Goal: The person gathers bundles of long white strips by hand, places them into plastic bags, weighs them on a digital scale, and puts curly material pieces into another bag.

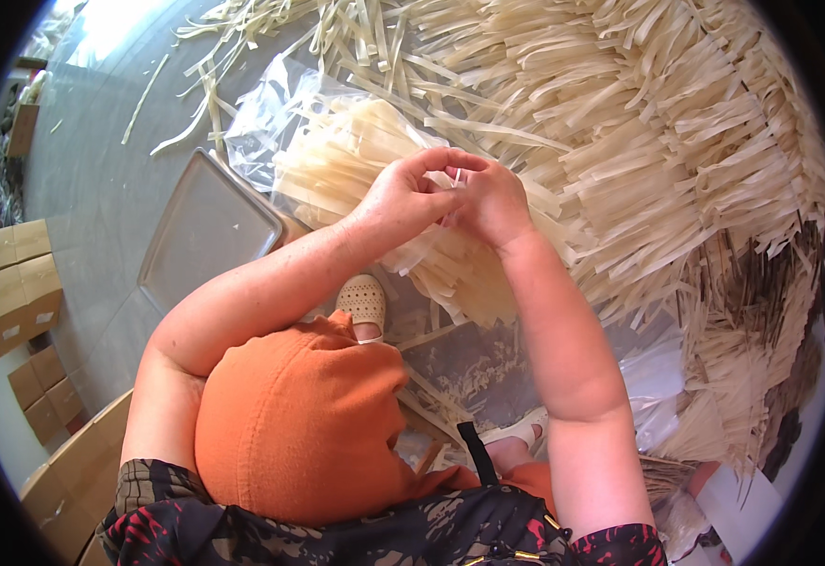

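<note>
My left hand [412, 185] and my right hand [491, 198] meet above a bundle of flat, pale yellow dried strips [356, 134]. A thin white tie [457, 177] shows between the fingers of both hands. The bundle spreads out on both sides of the hands, and a clear plastic bag [260, 120] lies around its far left end. The fingertips of my right hand are partly hidden behind my left hand, and the middle of the bundle is covered by both hands.
Large heaps of the same strips [653, 141] cover the right side. A grey plastic lid or tray [210, 223] lies left of the bundle. Cardboard boxes [12, 283] stand at the far left. Loose strips [186, 131] are scattered on the grey floor. Clear plastic [656, 375] lies at right.
</note>
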`<state>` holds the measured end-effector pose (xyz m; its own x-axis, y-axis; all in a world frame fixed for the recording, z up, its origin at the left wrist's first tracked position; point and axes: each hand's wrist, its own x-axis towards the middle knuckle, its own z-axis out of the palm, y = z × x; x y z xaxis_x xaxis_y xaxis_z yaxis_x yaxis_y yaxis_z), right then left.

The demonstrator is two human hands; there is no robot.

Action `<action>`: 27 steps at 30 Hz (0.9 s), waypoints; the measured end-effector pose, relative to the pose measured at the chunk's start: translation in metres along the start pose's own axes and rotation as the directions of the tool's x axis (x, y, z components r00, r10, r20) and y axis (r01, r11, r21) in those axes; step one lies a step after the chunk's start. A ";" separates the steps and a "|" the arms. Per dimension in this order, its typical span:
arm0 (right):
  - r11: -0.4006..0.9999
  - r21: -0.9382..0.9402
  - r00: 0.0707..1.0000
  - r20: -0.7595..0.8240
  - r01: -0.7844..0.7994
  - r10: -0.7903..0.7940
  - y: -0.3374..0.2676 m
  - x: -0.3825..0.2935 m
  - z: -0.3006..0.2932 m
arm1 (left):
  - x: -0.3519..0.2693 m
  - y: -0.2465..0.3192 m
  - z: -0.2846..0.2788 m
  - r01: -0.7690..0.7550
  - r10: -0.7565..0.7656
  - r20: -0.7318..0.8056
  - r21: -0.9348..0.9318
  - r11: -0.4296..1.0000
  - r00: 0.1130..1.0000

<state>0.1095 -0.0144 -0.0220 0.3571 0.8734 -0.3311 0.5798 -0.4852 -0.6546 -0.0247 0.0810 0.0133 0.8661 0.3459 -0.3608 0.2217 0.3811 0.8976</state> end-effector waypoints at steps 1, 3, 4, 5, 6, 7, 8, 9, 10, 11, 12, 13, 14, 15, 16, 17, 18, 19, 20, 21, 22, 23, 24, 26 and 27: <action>0.999 0.035 1.000 -0.005 0.019 -0.019 0.005 0.002 0.000 | 0.002 -0.004 0.001 -0.005 0.006 -0.010 0.127 0.992 1.000; 0.964 -0.265 0.999 0.030 0.035 -0.028 0.009 -0.001 -0.005 | 0.005 -0.012 0.000 -0.010 0.026 -0.038 0.375 0.927 0.999; 0.950 -0.290 0.992 -0.013 0.120 -0.129 0.017 -0.009 -0.004 | 0.004 -0.017 -0.003 -0.042 0.091 -0.083 0.466 0.884 0.992; 0.967 -0.228 0.986 -0.089 0.117 -0.141 0.024 -0.021 -0.014 | 0.004 -0.019 -0.012 -0.023 0.110 -0.144 0.505 0.863 0.983; 0.981 -0.156 0.978 -0.154 0.118 -0.142 0.028 -0.034 -0.027 | 0.002 -0.008 -0.022 0.015 0.118 -0.211 0.539 0.842 0.970; 0.989 -0.090 0.964 -0.226 0.120 -0.137 0.035 -0.049 -0.043 | 0.000 0.002 -0.034 0.044 0.136 -0.268 0.572 0.819 0.954; 0.995 0.080 0.935 -0.353 0.061 -0.029 0.061 -0.059 -0.048 | 0.005 -0.010 -0.066 -0.085 0.314 -0.308 0.579 0.811 0.898; 0.967 0.254 0.884 -0.459 0.032 0.091 0.093 -0.066 -0.048 | 0.012 -0.024 -0.107 -0.213 0.485 -0.341 0.598 0.773 0.805; 0.899 0.434 0.817 -0.496 -0.059 0.293 0.130 -0.077 -0.040 | 0.017 -0.030 -0.140 -0.184 0.512 -0.418 0.612 0.769 0.751; 0.786 0.605 0.722 -0.488 -0.125 0.490 0.155 -0.088 -0.031 | 0.018 -0.038 -0.166 -0.151 0.531 -0.489 0.622 0.769 0.692; 0.630 0.729 0.705 -0.299 -0.267 0.644 0.152 -0.089 -0.019 | 0.013 -0.052 -0.187 0.068 0.375 -0.572 0.607 0.792 0.730; 0.442 0.804 0.653 -0.091 -0.397 0.752 0.146 -0.086 -0.006 | 0.013 -0.060 -0.197 0.280 0.218 -0.650 0.572 0.771 0.728; 0.290 0.911 0.766 0.042 -0.293 0.641 0.163 -0.083 0.013 | 0.019 -0.057 -0.176 0.298 -0.086 -0.573 0.288 0.910 0.815; 0.400 0.881 0.763 -0.073 -0.252 0.642 0.131 -0.069 0.031 | 0.017 -0.058 -0.172 0.302 -0.143 -0.543 0.215 0.929 0.827; 0.460 0.860 0.798 -0.111 -0.222 0.593 0.095 -0.060 0.037 | 0.015 -0.058 -0.170 0.303 -0.195 -0.505 0.140 0.943 0.841; 0.516 0.835 0.825 -0.148 -0.191 0.545 0.070 -0.059 0.036 | 0.012 -0.059 -0.169 0.308 -0.247 -0.455 0.063 0.949 0.855; 0.505 0.831 0.817 -0.114 -0.233 0.565 0.067 -0.059 0.031 | 0.011 -0.048 -0.172 0.366 -0.298 -0.453 0.067 0.928 0.840; 0.494 0.825 0.808 -0.081 -0.274 0.584 0.068 -0.061 0.023 | 0.011 -0.044 -0.177 0.381 -0.303 -0.513 0.050 0.923 0.803; 0.481 0.818 0.797 -0.048 -0.315 0.603 0.073 -0.063 0.015 | 0.011 -0.040 -0.184 0.395 -0.308 -0.570 0.032 0.918 0.762; 0.473 0.805 0.785 -0.015 -0.358 0.619 0.079 -0.065 0.006 | 0.010 -0.039 -0.188 0.405 -0.312 -0.626 0.006 0.914 0.715; 0.491 0.800 0.745 -0.085 -0.345 0.662 0.089 -0.067 -0.004 | 0.009 -0.031 -0.179 0.347 -0.189 -0.671 0.109 0.931 0.717; 0.509 0.793 0.700 -0.153 -0.334 0.698 0.097 -0.066 -0.010 | 0.011 -0.027 -0.179 0.265 -0.060 -0.679 0.202 0.943 0.732; 0.499 0.809 0.728 -0.135 -0.311 0.672 0.100 -0.061 -0.008 | 0.017 -0.027 -0.178 0.160 0.030 -0.596 0.263 0.951 0.803; 0.474 0.839 0.782 -0.098 -0.267 0.616 0.112 -0.042 0.004 | 0.029 -0.034 -0.178 0.177 0.013 -0.427 0.403 0.898 0.904; 0.457 0.854 0.804 -0.083 -0.247 0.589 0.120 -0.032 0.010 | 0.036 -0.038 -0.176 0.285 -0.110 -0.352 0.498 0.819 0.929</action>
<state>0.1605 -0.1003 -0.0969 0.6896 0.4128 -0.5951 -0.4486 -0.4015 -0.7984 -0.0806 0.2296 -0.0787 0.6229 0.5817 -0.5231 0.6520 -0.0165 0.7580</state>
